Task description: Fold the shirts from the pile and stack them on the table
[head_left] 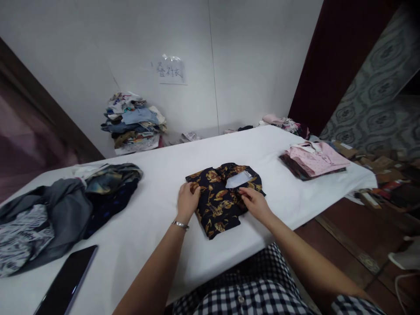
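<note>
Forearms (157, 271) reach forward; your left hand (188, 202), fingers narrow, grip unclear, touches flat-folded black-gold floral shirt (218, 199); your right hand (256, 203) pinches it beside pale neck panel (239, 180).

The shirt (218, 203) I'm handling is black, printed with gold and rust-brown flowers and leaves, and pale whitish-blue inside its collar. My own top (252, 302) is checked in black and white, my bracelet (180, 225) silver. I have a white tablecloth (157, 192), a pink folded garment (316, 157) with small darker specks, a plain grey garment (70, 210), and a dark cloth (111, 203), probably navy with blue spots, though shadow blurs it.
</note>
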The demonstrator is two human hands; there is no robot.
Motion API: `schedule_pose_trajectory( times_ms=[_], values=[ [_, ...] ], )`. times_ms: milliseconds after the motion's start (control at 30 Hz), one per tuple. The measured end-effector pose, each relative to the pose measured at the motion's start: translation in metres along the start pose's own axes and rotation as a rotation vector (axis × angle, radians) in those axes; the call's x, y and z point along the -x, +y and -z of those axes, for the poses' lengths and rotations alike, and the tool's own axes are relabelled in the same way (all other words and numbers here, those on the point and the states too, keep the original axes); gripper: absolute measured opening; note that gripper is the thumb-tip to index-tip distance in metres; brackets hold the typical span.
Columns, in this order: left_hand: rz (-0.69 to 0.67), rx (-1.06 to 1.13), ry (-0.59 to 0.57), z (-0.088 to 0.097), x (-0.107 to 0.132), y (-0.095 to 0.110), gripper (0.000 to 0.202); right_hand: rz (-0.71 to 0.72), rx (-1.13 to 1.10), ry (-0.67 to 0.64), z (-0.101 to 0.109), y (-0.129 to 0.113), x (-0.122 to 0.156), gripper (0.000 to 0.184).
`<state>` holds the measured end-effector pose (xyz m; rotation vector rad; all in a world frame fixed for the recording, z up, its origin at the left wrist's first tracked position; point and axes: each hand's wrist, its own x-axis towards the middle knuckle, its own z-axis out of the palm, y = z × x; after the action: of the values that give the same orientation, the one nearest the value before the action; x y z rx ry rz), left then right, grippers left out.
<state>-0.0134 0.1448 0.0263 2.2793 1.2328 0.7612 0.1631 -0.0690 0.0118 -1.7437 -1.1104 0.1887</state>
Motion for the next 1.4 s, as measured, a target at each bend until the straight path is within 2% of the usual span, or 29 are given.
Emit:
schedule_pose_trajectory(
  times_ms=[100, 167, 300, 400, 500, 633, 733, 833, 900, 1033, 1133, 1267, 1400],
  values=[
    [-0.164, -0.095, -0.050, -0.012, 0.008, 0.009, 0.043, 0.087, 0.153, -0.013, 0.004, -0.007, -0.029, 0.036],
    [-0.214, -0.152, -0.120, -0.020, 0.016, 0.012, 0.043, 0.130, 0.220, -0.044, 0.000, -0.011, -0.051, 0.040],
    [-0.243, -0.239, -0.169, -0.028, 0.026, 0.011, 0.042, 0.213, 0.307, -0.250, -0.017, -0.013, -0.087, 0.048],
    [-0.242, -0.262, -0.158, -0.028, 0.028, 0.010, 0.043, 0.273, 0.412, -0.427, -0.026, -0.004, -0.099, 0.052],
    [-0.258, -0.279, -0.144, -0.027, 0.028, 0.009, 0.043, 0.249, 0.519, -0.516, -0.025, 0.011, -0.096, 0.048],
    [-0.267, -0.285, -0.135, -0.027, 0.029, 0.009, 0.044, 0.272, 0.524, -0.511, -0.015, 0.032, -0.079, 0.045],
    [-0.265, -0.273, -0.128, -0.028, 0.028, 0.008, 0.043, 0.235, 0.461, -0.398, -0.009, 0.042, -0.074, 0.045],
    [-0.260, -0.257, -0.119, -0.029, 0.028, 0.007, 0.042, 0.214, 0.447, -0.294, -0.008, 0.044, -0.081, 0.046],
    [-0.259, -0.242, -0.110, -0.029, 0.028, 0.006, 0.042, 0.277, 0.465, -0.316, -0.011, 0.041, -0.090, 0.045],
    [-0.253, -0.207, -0.098, -0.029, 0.029, 0.006, 0.041, 0.397, 0.507, -0.474, -0.022, 0.030, -0.108, 0.034],
    [-0.246, -0.190, -0.099, -0.028, 0.029, 0.006, 0.040, 0.343, 0.512, -0.565, -0.028, 0.021, -0.123, 0.027],
    [-0.243, -0.154, -0.093, -0.028, 0.029, 0.005, 0.038, 0.118, 0.522, -0.673, -0.031, 0.010, -0.144, 0.028],
    [-0.238, -0.120, -0.104, -0.028, 0.027, 0.001, 0.038, 0.018, 0.565, -0.682, -0.036, 0.006, -0.160, 0.021]
  ],
)
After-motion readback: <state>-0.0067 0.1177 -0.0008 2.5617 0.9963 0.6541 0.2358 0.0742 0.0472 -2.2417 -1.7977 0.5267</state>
